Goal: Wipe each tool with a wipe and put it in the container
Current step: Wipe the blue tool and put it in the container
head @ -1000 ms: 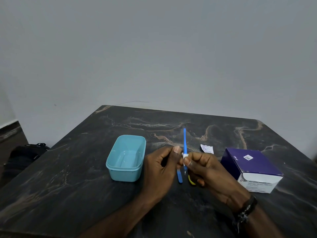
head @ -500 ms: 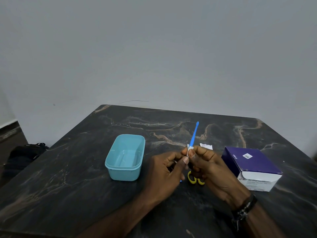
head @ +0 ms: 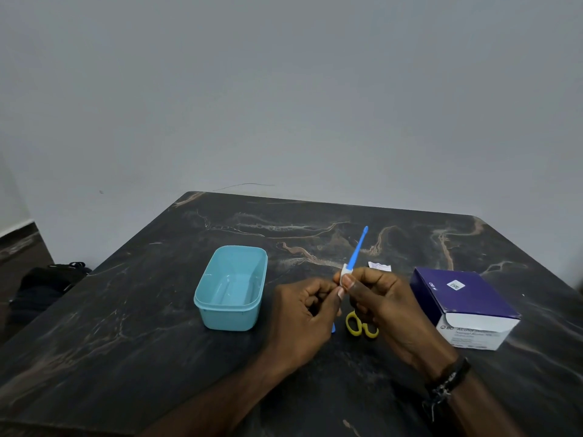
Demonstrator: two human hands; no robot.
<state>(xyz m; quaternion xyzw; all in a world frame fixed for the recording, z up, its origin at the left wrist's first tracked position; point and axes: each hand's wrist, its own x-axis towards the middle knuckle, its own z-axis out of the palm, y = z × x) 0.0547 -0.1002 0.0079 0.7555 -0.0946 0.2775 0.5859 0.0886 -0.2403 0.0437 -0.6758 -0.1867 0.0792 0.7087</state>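
A thin blue tool [head: 357, 249] sticks up and away from between my hands, tilted to the right. My right hand [head: 388, 307] pinches a small white wipe [head: 345, 272] around its shaft. Just left of it, my left hand [head: 304, 320] grips the tool's lower end, and a blue tip [head: 333, 328] shows below that hand. Yellow-handled scissors [head: 361, 326] lie on the table under my hands, blades hidden. The light blue container [head: 231, 287] stands open and empty to the left of my hands.
A purple and white box of alcohol swabs [head: 467, 305] lies right of my hands. A torn white wipe packet [head: 379, 266] rests behind my right hand. The dark marbled table [head: 126, 326] ends at a grey wall. A dark bag [head: 47, 285] sits on the floor at left.
The blue tool has tilted from upright to leaning right. The wipe has slid up the shaft. The scissors' yellow handles have come more into view below my hands.
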